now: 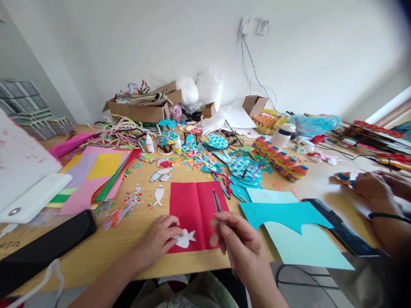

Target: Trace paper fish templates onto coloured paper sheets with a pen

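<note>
A creased sheet of red paper (188,205) lies at the table's front edge. On its lower left part rests a white fish cutout (185,239). My left hand (160,236) presses the left end of the cutout against the red paper with its fingertips. Over the right side of the sheet, my right hand (237,239) holds a pen (216,201) with its tip pointing up and away from the paper. More fish cutouts (158,195) lie just beyond and left of the sheet.
Coloured sheets (105,164), a black phone (48,248) and paper scraps (126,205) lie left. Blue and mint paper (289,214) overlap a dark phone (343,231) on the right. Another person's hands (379,186) work at far right. Glue bottles (149,144) stand behind.
</note>
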A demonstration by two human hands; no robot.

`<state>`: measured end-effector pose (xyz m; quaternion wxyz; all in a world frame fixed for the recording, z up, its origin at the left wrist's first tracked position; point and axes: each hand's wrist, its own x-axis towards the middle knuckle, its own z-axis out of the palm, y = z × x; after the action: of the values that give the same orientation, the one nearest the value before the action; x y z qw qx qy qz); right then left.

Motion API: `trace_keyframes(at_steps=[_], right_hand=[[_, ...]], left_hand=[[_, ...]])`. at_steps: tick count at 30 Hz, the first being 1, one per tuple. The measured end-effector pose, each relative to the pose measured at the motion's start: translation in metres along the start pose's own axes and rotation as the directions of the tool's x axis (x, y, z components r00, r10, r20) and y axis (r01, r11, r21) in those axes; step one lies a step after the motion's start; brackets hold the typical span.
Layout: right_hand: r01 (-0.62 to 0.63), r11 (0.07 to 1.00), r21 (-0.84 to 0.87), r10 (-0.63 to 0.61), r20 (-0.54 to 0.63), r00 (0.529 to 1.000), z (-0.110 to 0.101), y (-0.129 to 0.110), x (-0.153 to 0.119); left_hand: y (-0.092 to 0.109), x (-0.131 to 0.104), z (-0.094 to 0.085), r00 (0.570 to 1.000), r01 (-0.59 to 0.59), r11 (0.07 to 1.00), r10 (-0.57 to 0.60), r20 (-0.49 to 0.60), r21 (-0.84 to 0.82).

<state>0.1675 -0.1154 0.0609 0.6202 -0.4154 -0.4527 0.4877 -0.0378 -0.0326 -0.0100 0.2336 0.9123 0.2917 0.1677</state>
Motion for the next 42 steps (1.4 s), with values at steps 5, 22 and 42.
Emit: trace_keyframes(at_steps=[5,22,42], right_hand=[[-0.048,0.929,0.366,0.028,0.059,0.998,-0.003,-0.015,0.003],[-0.114,0.916,-0.385,0.223,0.253,0.941,-0.005,0.030,0.002],[0.174,0.775,-0.608,0.110,0.401,0.909,0.019,0.059,0.017]], left_hand=[[-0.001,0.000,0.001,1.000,-0.001,1.000,0.001,0.001,0.008],[-0.002,0.003,-0.005,0.999,-0.036,0.999,0.037,0.008,-0.016],[-0.014,0.019,-0.019,0.978,-0.042,0.983,0.076,0.194,-0.177]])
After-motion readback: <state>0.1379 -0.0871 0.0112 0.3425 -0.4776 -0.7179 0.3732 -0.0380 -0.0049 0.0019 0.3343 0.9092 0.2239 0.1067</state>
